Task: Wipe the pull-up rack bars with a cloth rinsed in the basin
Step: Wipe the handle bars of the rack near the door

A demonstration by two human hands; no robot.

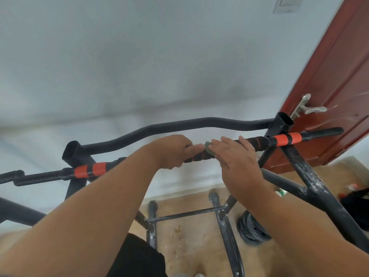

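Two hands are in view, the left hand (175,151) and the right hand (238,162), both at the padded bar (257,143). One cloth (208,148) sits between them. One curved bar (179,126) runs beyond them. One door (339,76) stands to their right.

A red-brown door (327,80) stood at the right, with a silver handle (305,107). A switch plate (286,4) sat on the pale wall (139,56) at top right. On the wooden floor (189,236) below lay stacked black weight plates (251,230), a dark bag (357,204) near them, and a small bottle (352,186) just beside the bag.
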